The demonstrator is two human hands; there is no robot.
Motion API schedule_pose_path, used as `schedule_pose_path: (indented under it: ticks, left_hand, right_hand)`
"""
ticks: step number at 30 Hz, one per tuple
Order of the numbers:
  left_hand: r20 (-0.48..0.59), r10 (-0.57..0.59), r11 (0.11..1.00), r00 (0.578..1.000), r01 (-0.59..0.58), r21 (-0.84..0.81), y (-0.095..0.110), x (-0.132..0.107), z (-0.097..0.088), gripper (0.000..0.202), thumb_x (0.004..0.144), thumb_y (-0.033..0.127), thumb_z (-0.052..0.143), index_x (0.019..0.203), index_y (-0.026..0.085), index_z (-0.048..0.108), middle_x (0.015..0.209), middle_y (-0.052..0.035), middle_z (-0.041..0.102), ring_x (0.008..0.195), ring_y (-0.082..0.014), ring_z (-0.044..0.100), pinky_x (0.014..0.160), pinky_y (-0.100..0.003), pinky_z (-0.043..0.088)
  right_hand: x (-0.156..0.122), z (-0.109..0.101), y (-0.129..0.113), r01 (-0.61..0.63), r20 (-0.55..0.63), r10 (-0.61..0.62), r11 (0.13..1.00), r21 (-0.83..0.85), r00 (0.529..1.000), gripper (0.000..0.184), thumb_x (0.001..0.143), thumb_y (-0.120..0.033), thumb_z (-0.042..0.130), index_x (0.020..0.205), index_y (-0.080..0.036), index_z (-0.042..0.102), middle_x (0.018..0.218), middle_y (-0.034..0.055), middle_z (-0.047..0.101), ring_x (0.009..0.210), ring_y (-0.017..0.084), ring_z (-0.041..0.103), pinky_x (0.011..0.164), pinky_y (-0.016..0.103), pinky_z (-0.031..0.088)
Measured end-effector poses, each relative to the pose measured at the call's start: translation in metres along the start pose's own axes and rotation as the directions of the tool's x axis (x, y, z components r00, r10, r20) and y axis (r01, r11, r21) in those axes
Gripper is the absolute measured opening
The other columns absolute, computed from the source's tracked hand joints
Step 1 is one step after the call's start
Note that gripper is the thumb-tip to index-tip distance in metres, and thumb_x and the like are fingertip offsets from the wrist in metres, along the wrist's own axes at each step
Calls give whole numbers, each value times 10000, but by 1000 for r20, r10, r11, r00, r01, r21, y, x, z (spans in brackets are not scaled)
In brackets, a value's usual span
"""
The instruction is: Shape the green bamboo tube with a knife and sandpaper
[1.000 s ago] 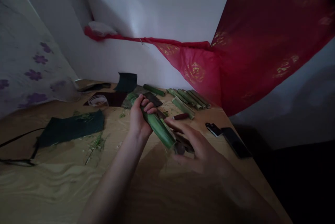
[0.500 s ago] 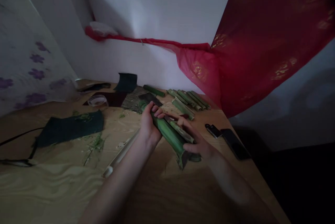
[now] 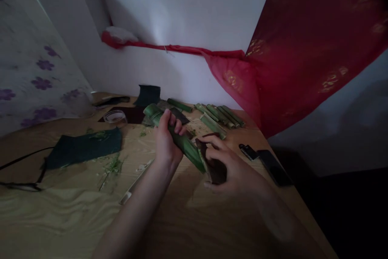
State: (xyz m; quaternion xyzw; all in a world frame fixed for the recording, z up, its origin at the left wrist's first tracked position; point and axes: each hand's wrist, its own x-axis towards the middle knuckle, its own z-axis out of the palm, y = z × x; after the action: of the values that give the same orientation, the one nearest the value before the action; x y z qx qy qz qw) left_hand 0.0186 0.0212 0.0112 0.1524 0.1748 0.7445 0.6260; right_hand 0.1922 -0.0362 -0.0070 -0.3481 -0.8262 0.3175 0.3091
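Observation:
A green bamboo tube [image 3: 189, 148] slants across the middle of the view, its far end up and to the left. My left hand [image 3: 167, 142] is wrapped round it, thumb on top. At the tube's near end, my right hand [image 3: 238, 168] grips a bent brown piece of sandpaper [image 3: 216, 170], with green dust along its edge. The sandpaper touches or nearly touches the tube and hides its near tip. Behind the hands lie several cut bamboo pieces [image 3: 221, 115] and a single green tube [image 3: 179, 105].
A dark green sheet [image 3: 86, 148] with shavings [image 3: 113, 166] beside it lies left. Farther back are a roll of clear tape [image 3: 114, 116] and an upright dark sheet [image 3: 148, 95]. A phone [image 3: 274, 167] rests near the right table edge. A pale strip [image 3: 133, 188] lies by my left forearm.
My right hand has drawn the sandpaper off the tube's side to its near end. My left hand has shifted slightly left, and more of the tube's far end shows.

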Motion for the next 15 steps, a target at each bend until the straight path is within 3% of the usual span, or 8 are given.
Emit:
schedule_pose_path:
  ticks: [3,5,6,8,11,13,15]
  left_hand:
    - [-17,44,999,999,-44,22,-1,-1,-1,347,798,189,713,657,183,395,571,100,343,408,-15,314,383,-149,284]
    - [-24,48,999,999,-48,11,-1,-1,-1,337,790,179,709,654,181,401,571,97,344,413,-15,319,388,-149,289]
    - [-24,48,999,999,-48,4,-1,-1,-2,327,788,171,702,653,180,405,573,95,348,414,-16,321,391,-150,291]
    - [-17,53,999,998,-53,1,0,-2,-1,309,779,158,694,654,180,412,578,92,356,414,-19,321,392,-155,292]
    - [15,65,998,998,-65,20,-1,-6,1,270,753,157,712,687,184,452,581,91,360,411,-26,325,388,-163,281]
    - [50,70,997,996,-72,39,-4,-9,2,232,745,158,724,733,189,495,581,92,364,410,-30,329,389,-166,273]
    - [75,92,993,993,-97,68,-8,-12,3,204,749,162,726,774,193,527,577,91,372,412,-35,333,393,-170,272]
  right_hand:
    - [1,2,-3,-23,32,23,1000,-8,999,500,673,-590,808,760,-216,487,1471,129,394,1393,354,387,1043,423,432]
    - [3,4,2,3,22,-5,997,81,1000,645,664,-834,638,765,-220,465,1482,145,387,1396,370,374,1036,436,433]
    - [5,6,6,27,7,-28,991,128,1000,668,700,-883,528,763,-222,458,1477,143,400,1390,361,381,1051,441,418]
    - [8,9,15,57,-60,-47,982,178,997,586,836,-805,443,768,-223,472,1441,118,458,1371,313,415,1107,443,358]
    - [12,15,27,12,-192,31,976,218,981,351,848,-557,680,955,-248,551,1335,78,552,1291,252,502,1107,425,358]
    - [14,19,31,-57,-218,122,958,280,968,584,732,-470,821,1193,-274,520,1275,67,595,1220,239,558,1054,409,418]
    - [15,21,32,-163,-196,221,947,277,955,707,648,-430,880,1241,-260,536,1187,52,649,1116,234,614,981,387,469]
